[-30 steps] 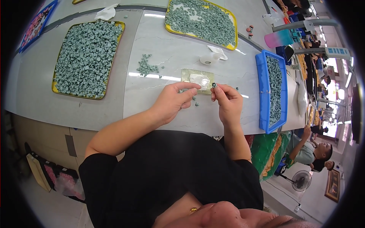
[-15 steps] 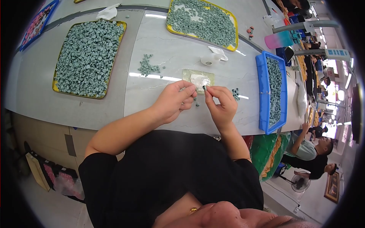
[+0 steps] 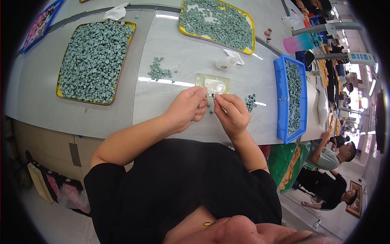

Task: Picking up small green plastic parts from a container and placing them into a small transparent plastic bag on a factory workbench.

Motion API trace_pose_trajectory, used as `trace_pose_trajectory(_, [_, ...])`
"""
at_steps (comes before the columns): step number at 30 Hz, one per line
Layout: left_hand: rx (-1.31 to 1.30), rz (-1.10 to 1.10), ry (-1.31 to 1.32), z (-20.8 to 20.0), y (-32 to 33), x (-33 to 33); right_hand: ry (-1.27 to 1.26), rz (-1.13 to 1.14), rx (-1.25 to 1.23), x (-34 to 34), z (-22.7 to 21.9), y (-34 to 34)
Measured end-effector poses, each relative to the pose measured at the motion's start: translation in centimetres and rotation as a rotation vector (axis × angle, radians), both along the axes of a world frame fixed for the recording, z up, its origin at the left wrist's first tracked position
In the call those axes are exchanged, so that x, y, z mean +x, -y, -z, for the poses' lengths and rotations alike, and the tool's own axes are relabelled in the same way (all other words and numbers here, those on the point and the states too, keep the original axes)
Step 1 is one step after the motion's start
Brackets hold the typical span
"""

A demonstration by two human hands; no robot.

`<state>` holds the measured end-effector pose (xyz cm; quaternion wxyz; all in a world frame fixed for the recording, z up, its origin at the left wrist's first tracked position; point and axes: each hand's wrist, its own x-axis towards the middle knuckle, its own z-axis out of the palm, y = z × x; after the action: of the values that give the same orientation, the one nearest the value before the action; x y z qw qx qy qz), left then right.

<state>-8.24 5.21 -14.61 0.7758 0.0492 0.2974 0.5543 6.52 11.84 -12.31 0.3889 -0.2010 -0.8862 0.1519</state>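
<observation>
Over the grey-white table, my left hand [image 3: 187, 106] is closed, thumb pressed to fingers; whatever it may hold is hidden. Close by on its right, my right hand [image 3: 233, 114] pinches a small dark green piece [image 3: 213, 96] between thumb and fingertips. Just beyond the fingers lies a yellowish translucent pad [image 3: 224, 79] with a white patch and a shiny round area on it. A few loose green pieces [image 3: 211, 111] rest between the hands. Right of my right hand sits a small cluster of dark green pieces [image 3: 250, 102]; another loose pile [image 3: 158, 70] lies beyond my left hand.
Yellow-rimmed trays of green pieces stand at the left [image 3: 111, 97] and far side [image 3: 254, 34]. At the right is a blue tray [image 3: 281, 105] of darker pieces. A white container [image 3: 223, 64] with tissue, a pink-and-blue bottle [image 3: 298, 42] and red pieces [image 3: 268, 32] lie farther back.
My right hand has shifted slightly left and down, bringing the pinched piece nearer my left hand. The left hand has moved slightly left. In the background a person in black has moved.
</observation>
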Motion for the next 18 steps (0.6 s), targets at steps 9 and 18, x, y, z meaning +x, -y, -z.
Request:
trace_pose_trajectory(9, [-0.001, 0.015, -0.042, 0.26, 0.07, -0.09, 0.036, -0.068, 0.118, -0.32, 0.31, -0.13])
trace_pose_trajectory(18, [0.039, 0.0, -0.068, 0.19, 0.55, -0.23, 0.046, -0.118, 0.16, -0.59, 0.57, 0.08])
